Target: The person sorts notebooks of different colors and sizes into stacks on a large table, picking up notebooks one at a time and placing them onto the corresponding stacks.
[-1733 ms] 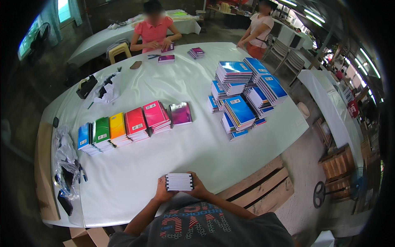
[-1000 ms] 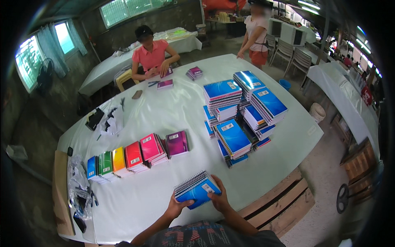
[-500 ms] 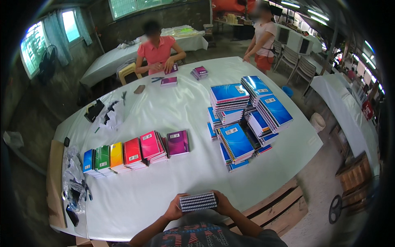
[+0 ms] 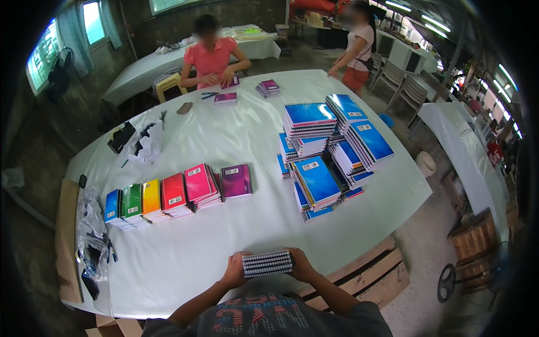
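Lying left on the desk point(image 4: 168, 258) is a coloured notebook row point(image 4: 173, 192); next, my left hand point(image 4: 234, 271) curls round one end of a spiral-bound stack point(image 4: 268, 264) at the near edge, my right hand point(image 4: 303, 266) grips the other, and blue notebooks point(image 4: 318, 178) rise farther right.

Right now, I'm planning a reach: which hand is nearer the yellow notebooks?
Left. The left hand is to the near right of the yellow notebooks; the right hand is farther right, across the held stack.
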`<state>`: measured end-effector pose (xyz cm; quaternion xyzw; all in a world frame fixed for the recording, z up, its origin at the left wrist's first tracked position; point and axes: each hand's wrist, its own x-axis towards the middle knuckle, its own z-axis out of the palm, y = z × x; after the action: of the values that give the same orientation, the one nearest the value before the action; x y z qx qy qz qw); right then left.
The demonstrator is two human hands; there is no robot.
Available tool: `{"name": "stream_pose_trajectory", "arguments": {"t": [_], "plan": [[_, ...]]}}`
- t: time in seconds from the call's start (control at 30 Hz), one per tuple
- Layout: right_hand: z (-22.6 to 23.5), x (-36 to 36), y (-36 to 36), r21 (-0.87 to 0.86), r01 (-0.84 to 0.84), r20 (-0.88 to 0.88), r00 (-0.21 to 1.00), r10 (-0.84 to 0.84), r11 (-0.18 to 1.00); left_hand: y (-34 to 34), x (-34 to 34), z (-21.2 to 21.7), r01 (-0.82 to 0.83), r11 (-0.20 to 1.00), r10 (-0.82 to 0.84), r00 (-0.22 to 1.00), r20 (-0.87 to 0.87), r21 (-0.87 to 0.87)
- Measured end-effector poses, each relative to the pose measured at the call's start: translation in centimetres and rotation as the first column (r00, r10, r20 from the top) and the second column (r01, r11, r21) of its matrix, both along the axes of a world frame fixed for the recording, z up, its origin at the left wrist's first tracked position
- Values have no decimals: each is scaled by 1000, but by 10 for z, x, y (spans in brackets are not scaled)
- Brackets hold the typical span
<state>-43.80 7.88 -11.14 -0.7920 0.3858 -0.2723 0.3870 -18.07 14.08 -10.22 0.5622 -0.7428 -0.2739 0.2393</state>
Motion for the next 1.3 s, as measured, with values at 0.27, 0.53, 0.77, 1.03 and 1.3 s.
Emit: {"name": "stream_pose_trajectory", "arguments": {"t": [0.27, 0.53, 0.77, 1.03, 1.3], "plan": [[-2, 2, 3, -105, -29, -132, 991, 15, 994, -1, 2, -2, -40, 998, 43, 998, 56, -46], [46, -11, -9, -88, 17, -129, 991, -28, 996, -40, 0, 50, 128, 991, -127, 991, -32, 46], [202, -37, -86, 406, 244, 523, 728, -443, 881, -149, -52, 198, 246, 928, 19, 718, -695, 279], [225, -61, -177, 672, 393, 410, 508, -758, 627, -230, -97, 219, 220, 775, 207, 797, -567, 593], [174, -56, -175, 771, 470, 127, 548, -827, 430, -236, -103, 175, 254, 556, 340, 799, -496, 791]]}}
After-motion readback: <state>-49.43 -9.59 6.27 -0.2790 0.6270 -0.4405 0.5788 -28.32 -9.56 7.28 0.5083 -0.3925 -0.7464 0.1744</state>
